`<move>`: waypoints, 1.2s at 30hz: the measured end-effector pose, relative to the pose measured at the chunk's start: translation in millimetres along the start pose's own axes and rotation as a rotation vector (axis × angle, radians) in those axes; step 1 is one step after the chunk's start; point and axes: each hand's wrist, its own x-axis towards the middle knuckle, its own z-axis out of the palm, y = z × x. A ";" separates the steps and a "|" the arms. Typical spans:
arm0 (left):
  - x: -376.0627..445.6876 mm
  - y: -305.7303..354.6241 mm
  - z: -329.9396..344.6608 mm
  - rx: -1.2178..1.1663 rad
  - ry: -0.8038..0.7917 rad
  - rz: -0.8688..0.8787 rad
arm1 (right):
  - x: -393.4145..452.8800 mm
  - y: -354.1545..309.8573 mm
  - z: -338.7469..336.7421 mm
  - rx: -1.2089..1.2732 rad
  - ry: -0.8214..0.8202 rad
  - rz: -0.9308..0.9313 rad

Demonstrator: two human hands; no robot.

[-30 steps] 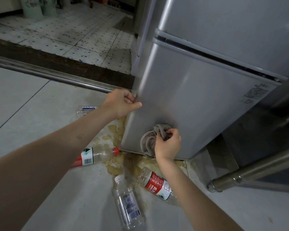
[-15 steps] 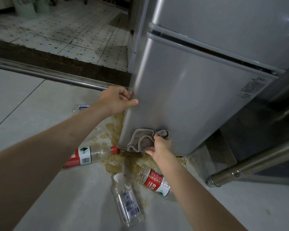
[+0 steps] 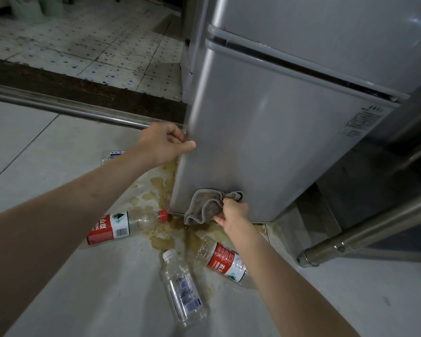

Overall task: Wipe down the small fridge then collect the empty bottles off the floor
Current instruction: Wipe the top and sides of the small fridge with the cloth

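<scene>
- The right hand (image 3: pixel 231 212) has slid the cloth (image 3: pixel 206 206) down and to the left across the lower door of the fridge (image 3: pixel 272 132); a second ago it was wadded a bit higher, and now it hangs over the door's bottom edge near the left corner.
- I take that to mean the wiping has reached the foot of the door, so this face looks close to finished, though the upper door and sides may yet need a pass.
- The right fingers (image 3: pixel 220 218) curl round a bunch of the cloth and press it to the metal; part of it droops loose toward the floor.
- The left hand (image 3: pixel 164 142) has not shifted: it grips the door's left edge, thumb on the front, the other fingers wrapped behind.
- The bottles lie untouched on the floor (image 3: pixel 58 288): a red-label bottle (image 3: pixel 122 226) at left, a clear bottle (image 3: pixel 182 288) in the middle, another red one (image 3: pixel 225 262) under the right forearm, and a fourth bottle (image 3: pixel 111 155) half hidden behind the left arm.
- A brown spill (image 3: pixel 165 237) spreads beneath the fridge and among them.
</scene>
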 end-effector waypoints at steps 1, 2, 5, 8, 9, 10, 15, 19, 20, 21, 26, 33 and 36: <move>-0.2 -0.1 0.1 0.004 0.000 0.002 | -0.1 0.0 -0.3 0.006 0.013 -0.001; -0.6 0.0 -0.1 0.010 0.004 0.006 | -0.2 0.2 -0.3 0.011 0.025 -0.005; -2.0 1.3 -0.5 0.046 0.015 0.026 | -0.2 1.1 -0.5 0.013 0.074 -0.019; -3.4 2.9 -1.2 0.104 0.015 0.051 | -0.7 0.1 -4.2 0.026 0.109 -0.037; -3.5 2.9 -1.4 0.121 0.018 0.059 | 0.2 -0.4 -6.0 0.031 0.123 -0.046; -3.6 3.0 -1.3 0.138 0.022 0.066 | 1.0 -0.9 -7.4 0.033 0.140 -0.060; -2.1 1.5 -0.6 0.159 0.034 0.076 | -4.0 -9.0 -6.0 -0.091 0.238 -0.271; -1.4 1.0 -0.9 0.147 0.024 0.080 | -10.9 -16.1 -18.7 -0.229 0.294 -0.486; -1.6 1.1 -0.8 0.151 0.025 0.082 | -11.0 -16.8 -22.9 -0.245 0.295 -0.499; -1.8 1.3 -0.6 0.157 0.026 0.086 | -9.2 -16.3 -26.0 -0.264 0.291 -0.505; -2.3 0.8 -1.0 0.171 0.024 0.094 | -5.3 -10.1 -33.1 -0.409 0.272 -0.559; -4.1 2.3 -0.2 0.175 0.020 0.090 | 12.0 -7.4 -42.6 -0.394 0.248 -0.356; -4.2 2.9 -0.6 0.172 0.018 0.087 | 15.2 -10.0 -46.7 -0.344 0.306 -0.337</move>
